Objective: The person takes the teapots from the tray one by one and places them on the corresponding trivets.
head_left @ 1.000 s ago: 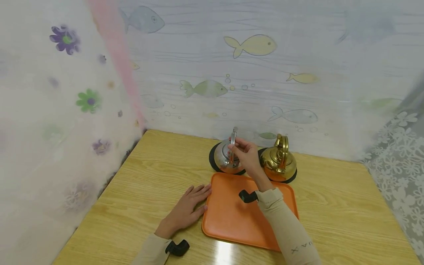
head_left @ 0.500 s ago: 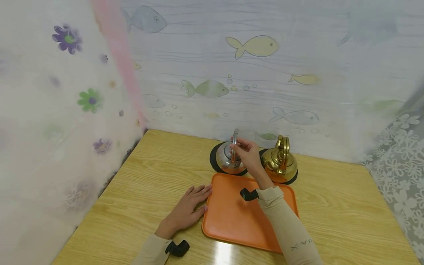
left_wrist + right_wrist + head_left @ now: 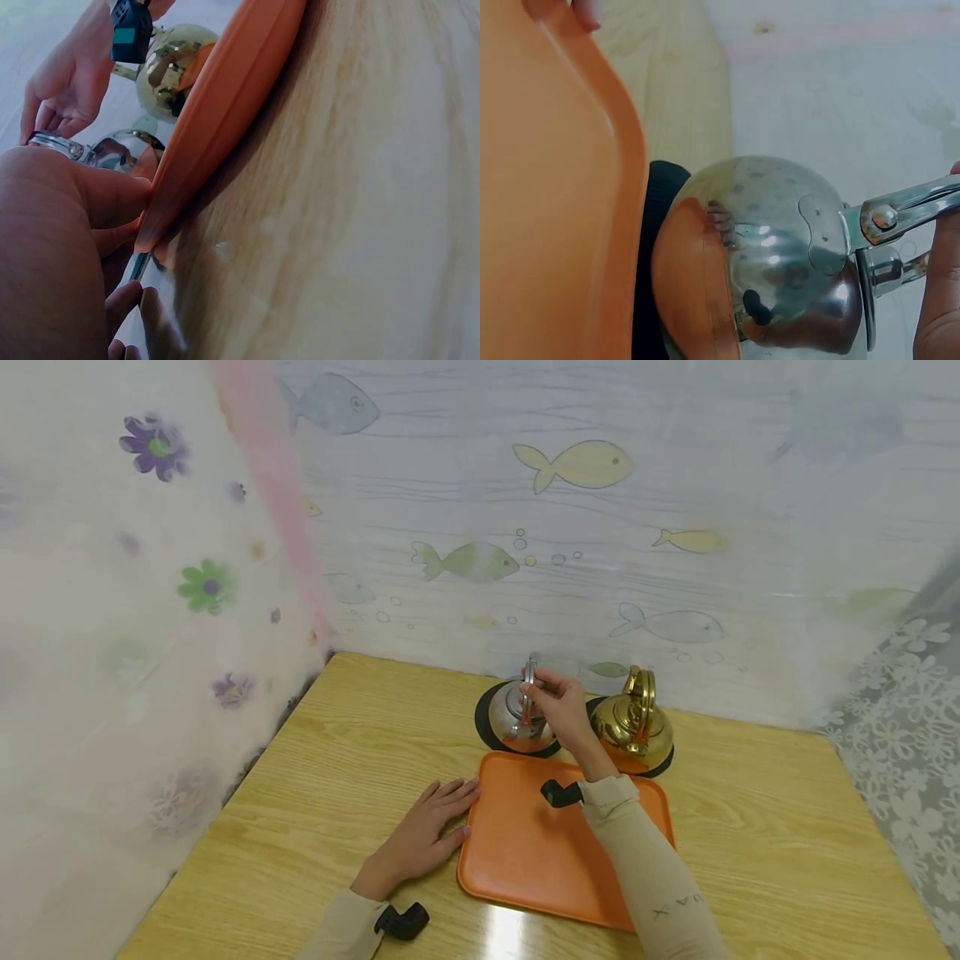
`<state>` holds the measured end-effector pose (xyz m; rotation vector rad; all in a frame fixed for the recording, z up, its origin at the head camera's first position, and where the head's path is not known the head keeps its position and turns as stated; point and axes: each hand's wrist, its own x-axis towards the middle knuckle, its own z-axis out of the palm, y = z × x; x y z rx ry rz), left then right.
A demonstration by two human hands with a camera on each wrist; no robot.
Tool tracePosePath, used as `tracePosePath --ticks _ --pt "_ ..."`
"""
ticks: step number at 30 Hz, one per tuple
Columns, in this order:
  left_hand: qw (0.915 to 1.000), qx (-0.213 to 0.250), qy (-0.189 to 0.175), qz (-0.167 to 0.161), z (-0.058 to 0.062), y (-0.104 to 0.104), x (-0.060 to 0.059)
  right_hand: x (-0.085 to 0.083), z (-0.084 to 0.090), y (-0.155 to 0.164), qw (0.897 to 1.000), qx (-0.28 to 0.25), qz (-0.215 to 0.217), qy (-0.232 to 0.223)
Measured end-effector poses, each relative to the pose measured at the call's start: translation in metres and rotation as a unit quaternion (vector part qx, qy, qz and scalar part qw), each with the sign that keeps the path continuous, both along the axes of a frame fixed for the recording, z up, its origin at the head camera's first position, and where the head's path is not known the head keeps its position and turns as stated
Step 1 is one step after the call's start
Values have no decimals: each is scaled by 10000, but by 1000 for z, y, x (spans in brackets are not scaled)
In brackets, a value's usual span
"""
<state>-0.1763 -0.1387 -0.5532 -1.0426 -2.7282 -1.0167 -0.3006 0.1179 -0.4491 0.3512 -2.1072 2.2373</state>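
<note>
My right hand grips the upright handle of a silver kettle, thumb on the near side of the handle. The kettle stands on a round black mat behind the orange tray. In the right wrist view, the kettle's shiny body reflects the tray, and its handle runs to my fingers at the right edge. My left hand lies with spread, straight fingers against the tray's left edge. The left wrist view has its thumb at the tray's rim.
A gold kettle stands on another black mat, just right of the silver one. Behind both rises a wall covering printed with fish. Lacy fabric hangs at the right, beyond the wooden table.
</note>
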Motion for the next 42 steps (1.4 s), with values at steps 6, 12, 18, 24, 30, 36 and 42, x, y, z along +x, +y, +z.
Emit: tracePosePath --ticks 6,12,18,24,30,36,42 --pt "10000 -21 -20 -8 -2 -1 -1 -6 -3 1 9996 -222 -15 -198" --pt "10000 10 32 12 -1 -1 -4 -12 -3 2 9974 -591 49 -414" --pt "10000 23 41 -12 -2 -1 -5 -9 -4 1 9959 -767 37 -468" --pt "10000 -11 34 -9 -1 -2 -6 -8 -3 -1 9965 -640 68 -532" --pt "10000 -54 -45 -6 0 -2 -8 -5 -1 -1 9980 -302 -104 -547" --pt "10000 -40 -86 26 -1 -2 -10 8 -1 -1 9976 524 -377 -269" --pt "9994 -19 231 259 2 0 -11 30 -6 1 9870 1372 -782 291"
